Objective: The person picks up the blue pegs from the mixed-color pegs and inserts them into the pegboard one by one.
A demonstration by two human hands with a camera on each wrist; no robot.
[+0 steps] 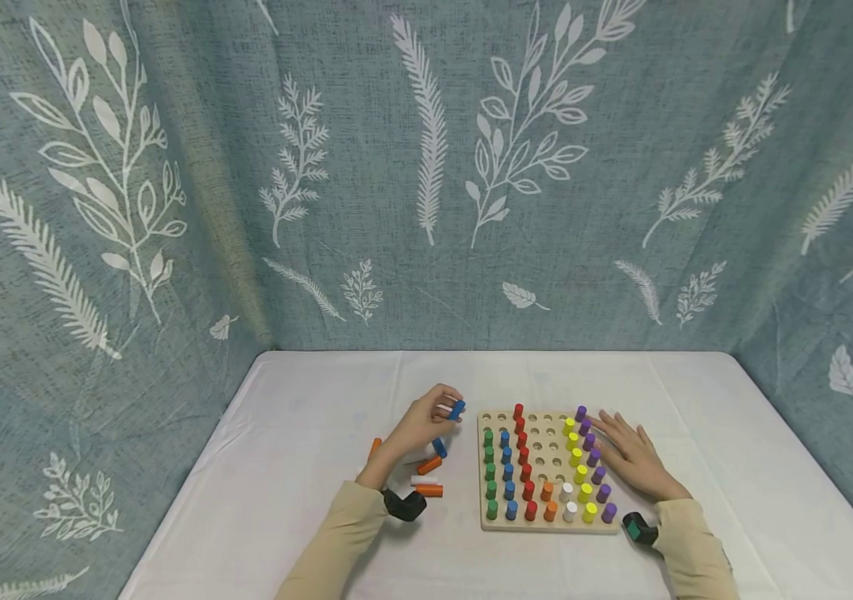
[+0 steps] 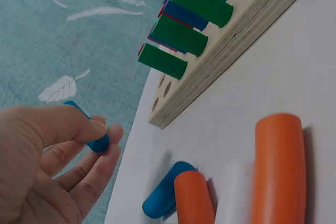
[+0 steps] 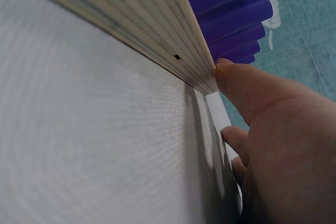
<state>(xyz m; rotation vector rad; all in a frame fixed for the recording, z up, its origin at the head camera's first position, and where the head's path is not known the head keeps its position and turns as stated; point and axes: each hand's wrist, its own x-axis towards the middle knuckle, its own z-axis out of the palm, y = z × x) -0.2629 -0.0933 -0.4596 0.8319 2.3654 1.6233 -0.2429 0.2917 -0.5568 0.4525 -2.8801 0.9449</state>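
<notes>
My left hand point(image 1: 421, 423) pinches a blue peg point(image 1: 456, 410) between thumb and fingers, just left of the wooden pegboard point(image 1: 551, 527). In the left wrist view the same blue peg point(image 2: 97, 143) shows at both ends of the grip. My right hand point(image 1: 633, 457) lies with fingers extended along the board's right side, its thumb at the board edge in the right wrist view. On the board stand columns of green point(image 1: 491, 472), blue point(image 1: 508, 472), red point(image 1: 524, 456), yellow point(image 1: 576, 457) and purple pegs point(image 1: 599, 475), with a few orange point(image 1: 549, 492) and white pegs point(image 1: 566, 492) at the near end.
Loose pegs lie on the white table left of the board: a blue peg point(image 1: 439, 448), orange pegs point(image 1: 430, 491) and a white peg point(image 1: 424, 480), some partly behind my left hand. Bare holes point(image 1: 537, 446) show in the board's middle and far left. A patterned curtain point(image 1: 426, 167) surrounds the table.
</notes>
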